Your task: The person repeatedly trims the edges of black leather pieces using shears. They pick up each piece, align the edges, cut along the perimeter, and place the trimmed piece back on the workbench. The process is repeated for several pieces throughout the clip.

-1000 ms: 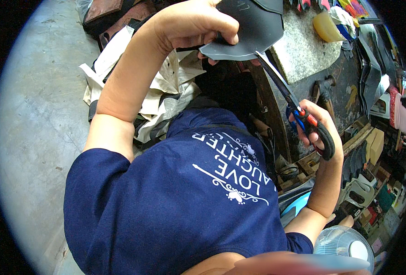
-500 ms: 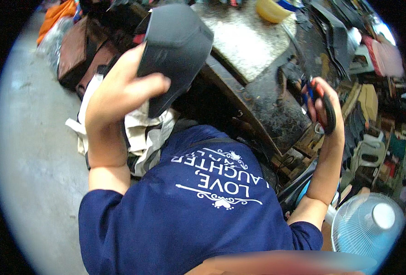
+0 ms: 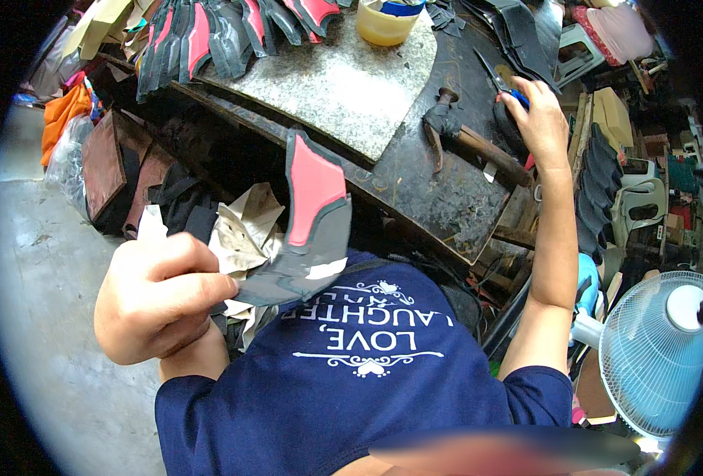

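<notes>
My left hand (image 3: 161, 297) pinches one end of a curved shoe upper piece (image 3: 284, 282) between thumb and fingers, in front of my chest. The piece is dark grey to black, with a pink-red patch on the side facing up. Over the right part of the dark workbench (image 3: 455, 186), my right hand (image 3: 543, 123) has its fingers closed about the blue handle of a pair of scissors (image 3: 496, 75). The blades point away from me, low over the bench. My palm partly hides the handles.
A hammer (image 3: 478, 147) with a dark, wrapped head lies near my right hand. Several similar black and pink pieces (image 3: 197, 44) fan out by a pale stone slab (image 3: 367, 111). On it stands a yellow tub (image 3: 383, 25). A fan (image 3: 657, 353) is at my right.
My left hand has come down and turned the shoe upper piece, so its pink-patched side shows. My right hand has moved forward and lowered the scissors toward the bench. The view has shifted.
</notes>
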The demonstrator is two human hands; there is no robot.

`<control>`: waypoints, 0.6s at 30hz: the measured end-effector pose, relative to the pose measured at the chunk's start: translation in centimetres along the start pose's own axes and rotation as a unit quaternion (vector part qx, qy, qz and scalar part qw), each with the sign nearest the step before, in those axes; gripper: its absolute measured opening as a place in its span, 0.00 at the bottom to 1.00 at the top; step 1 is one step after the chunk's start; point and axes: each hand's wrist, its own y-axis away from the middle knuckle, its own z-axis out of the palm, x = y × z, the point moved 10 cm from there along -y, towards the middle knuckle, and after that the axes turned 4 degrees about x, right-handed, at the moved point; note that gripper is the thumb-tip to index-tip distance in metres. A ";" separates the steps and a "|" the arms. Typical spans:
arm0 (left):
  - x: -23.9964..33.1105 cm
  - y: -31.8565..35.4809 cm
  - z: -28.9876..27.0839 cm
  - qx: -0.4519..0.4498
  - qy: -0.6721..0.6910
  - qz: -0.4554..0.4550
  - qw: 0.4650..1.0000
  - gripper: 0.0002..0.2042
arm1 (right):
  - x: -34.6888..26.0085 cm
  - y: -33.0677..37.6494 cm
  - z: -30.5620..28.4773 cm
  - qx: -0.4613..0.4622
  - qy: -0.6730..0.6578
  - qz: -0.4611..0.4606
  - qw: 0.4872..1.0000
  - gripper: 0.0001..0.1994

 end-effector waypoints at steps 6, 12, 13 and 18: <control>0.5 -2.7 1.3 0.021 0.028 0.013 0.999 0.19 | -19.9 5.7 -5.2 -0.187 -0.511 -0.290 0.787 0.39; -1.8 -3.7 -1.8 0.404 0.207 -0.021 0.891 0.34 | -28.3 8.6 -8.3 -0.297 -0.670 -0.259 0.629 0.07; -3.0 -2.8 -2.1 0.470 0.229 -0.045 0.851 0.37 | -27.5 7.9 -7.8 -0.288 -0.670 -0.229 0.645 0.08; -7.8 -4.7 2.4 0.316 0.294 -0.132 0.892 0.39 | -22.5 6.7 0.1 -0.289 -0.803 0.105 0.511 0.12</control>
